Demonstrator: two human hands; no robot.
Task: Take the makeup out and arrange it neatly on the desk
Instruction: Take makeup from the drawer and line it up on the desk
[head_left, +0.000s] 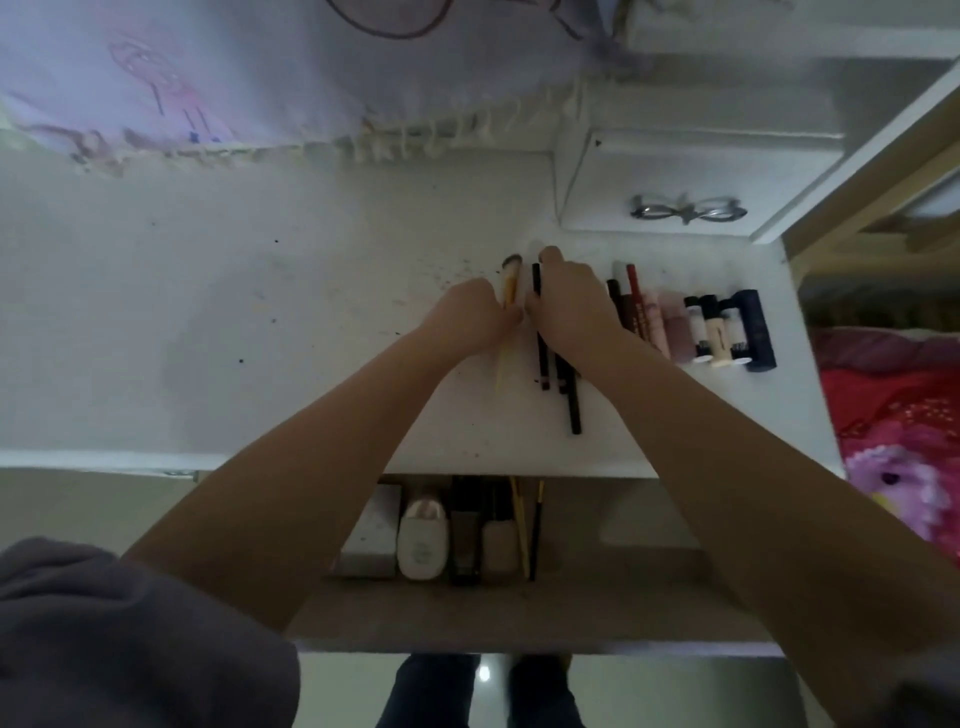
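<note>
head view: left hand (467, 312) pinched a yellow-handled brush (508, 291) on the white desk (260, 312); right hand (569, 299) lay curled over black pencils (558, 374), grip unclear. tubes and bottles (701, 327) lined up rightward; open drawer (519, 613) held more.

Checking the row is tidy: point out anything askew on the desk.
The longest black pencil sticks out nearer the desk edge than its neighbours, breaking the row. Dark specks are scattered beyond the left hand.
</note>
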